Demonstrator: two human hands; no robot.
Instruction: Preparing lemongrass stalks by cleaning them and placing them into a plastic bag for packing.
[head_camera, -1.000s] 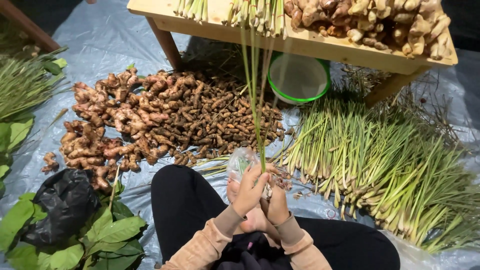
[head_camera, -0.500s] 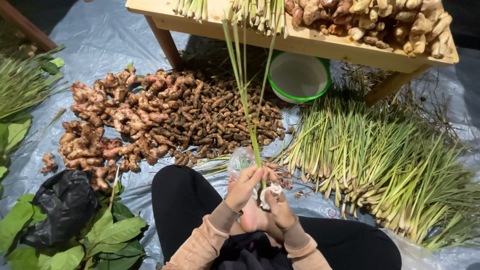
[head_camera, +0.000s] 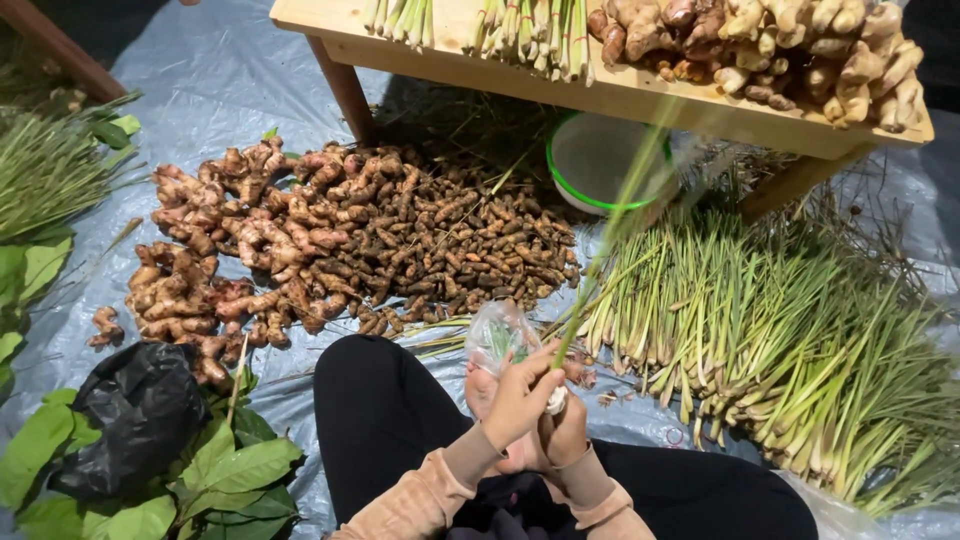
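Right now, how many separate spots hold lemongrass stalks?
4: the big pile of green lemongrass stalks on the tarp at right, a bunch on the wooden bench, a heap at far left, and stalks gripped in both hands. More may sit off-frame.

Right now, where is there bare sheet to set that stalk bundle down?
Bare tarp lies upper left, between the table leg and the left greens. A thin strip runs between the black bag and the root pile. Right of the hands, the lemongrass heap crowds everything; the stalk bundle is gripped by both hands.
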